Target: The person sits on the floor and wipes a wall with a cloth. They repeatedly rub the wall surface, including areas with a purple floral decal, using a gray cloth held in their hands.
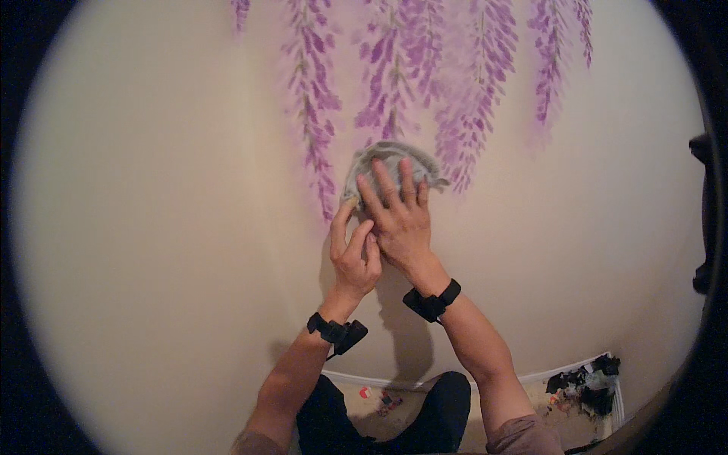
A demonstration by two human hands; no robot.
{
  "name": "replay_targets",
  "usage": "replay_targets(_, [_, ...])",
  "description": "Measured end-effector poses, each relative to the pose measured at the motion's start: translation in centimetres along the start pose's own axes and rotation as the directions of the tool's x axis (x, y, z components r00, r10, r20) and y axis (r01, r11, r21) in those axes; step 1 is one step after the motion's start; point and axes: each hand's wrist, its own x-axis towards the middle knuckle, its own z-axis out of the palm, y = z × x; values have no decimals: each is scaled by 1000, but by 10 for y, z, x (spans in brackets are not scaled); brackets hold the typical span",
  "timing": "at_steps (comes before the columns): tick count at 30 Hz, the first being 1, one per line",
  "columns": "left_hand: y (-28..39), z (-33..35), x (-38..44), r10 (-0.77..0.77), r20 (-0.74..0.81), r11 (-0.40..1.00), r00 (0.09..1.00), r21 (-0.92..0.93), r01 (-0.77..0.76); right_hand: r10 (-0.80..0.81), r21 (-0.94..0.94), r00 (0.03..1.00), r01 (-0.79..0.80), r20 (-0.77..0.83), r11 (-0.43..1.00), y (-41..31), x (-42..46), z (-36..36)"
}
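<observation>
Purple hanging flower clusters [392,74] are painted on a cream wall [187,170]. A crumpled grey cloth [392,156] lies against the wall at the lower end of the middle cluster. My right hand [401,222] is spread flat over the cloth, fingers apart, pressing it to the wall. Just left of and below it, my left hand [355,253] has its index finger at the cloth's lower left edge, with the other fingers bent. Whether the left fingers pinch the cloth is unclear. Both wrists wear black straps with small devices.
A white baseboard [532,376] runs along the foot of the wall. Black and coloured scraps [594,387] lie in the floor corner at lower right. Small red and dark bits [387,401] lie on the floor between my knees. Dark objects stand at the far right edge.
</observation>
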Motion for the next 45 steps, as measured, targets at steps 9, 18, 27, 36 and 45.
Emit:
replay_targets(9, [-10, -57, -27, 19, -39, 993, 999, 120, -15, 99, -118, 993, -106, -70, 987, -42, 3, 11])
replay_targets(18, [-24, -99, -28, -87, -52, 973, 995, 209, 96, -212, 88, 976, 216, -56, 972, -117, 52, 81])
replay_targets(27, [-55, -133, -60, -250, -40, 911, 967, 328, 249, -242, 109, 962, 228, 130, 967, -156, -5, 102])
replay_targets(36, [-64, -109, -93, -283, -1, 932, 959, 238, 275, -417, 216, 785, 357, 458, 909, -131, -168, 141])
replay_targets(45, [-57, -95, -101, -266, -5, 933, 964, 250, 259, -158, -2, 987, 158, 1, 987, -95, -15, 66])
